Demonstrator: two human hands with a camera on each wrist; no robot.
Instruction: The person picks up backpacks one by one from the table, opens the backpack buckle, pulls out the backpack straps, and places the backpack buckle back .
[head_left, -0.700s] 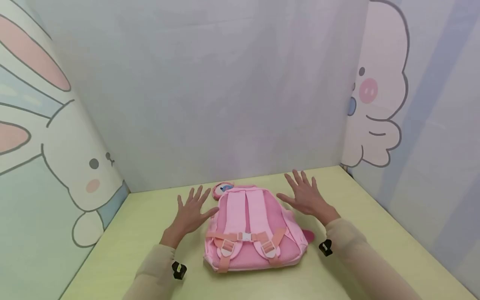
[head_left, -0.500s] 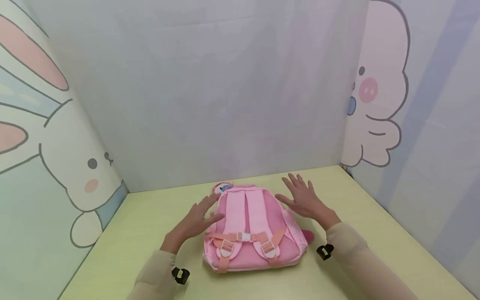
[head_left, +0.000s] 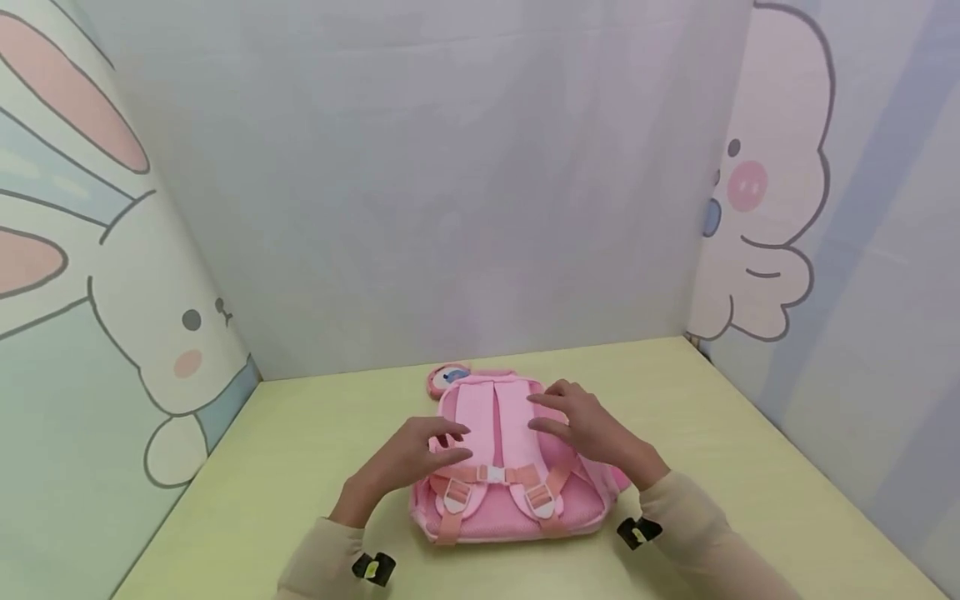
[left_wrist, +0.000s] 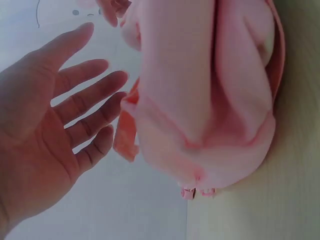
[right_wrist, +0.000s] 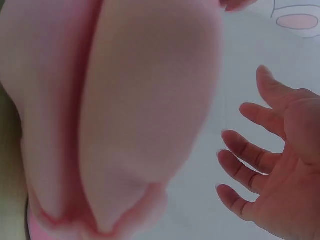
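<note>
A pink child's backpack (head_left: 510,523) lies on the table with its shoulder straps facing up. A white buckle (head_left: 494,475) joins the orange chest strap across it. Over the bag's left side hovers my left hand (head_left: 414,457), its fingers gently bent and holding nothing. My right hand (head_left: 591,427) is over the right strap, fingertips pointing inward, also with nothing in it. In the left wrist view, a gap shows between the left palm (left_wrist: 35,125) and the bag's side (left_wrist: 175,75). The right wrist view likewise shows the right hand (right_wrist: 287,165) apart from the bag (right_wrist: 150,90).
A round pink, white and blue ornament (head_left: 444,381) sits at the bag's top left. The pale yellow table (head_left: 315,433) meets a grey curtain-like wall (head_left: 420,208) behind. Side walls carry a rabbit drawing (head_left: 157,350) and another cartoon animal (head_left: 772,200).
Both hands have moved inward from beside the backpack to over it. Their spread fingers have drawn together and bent. The bag has stayed in place, while the head view has shifted slightly.
</note>
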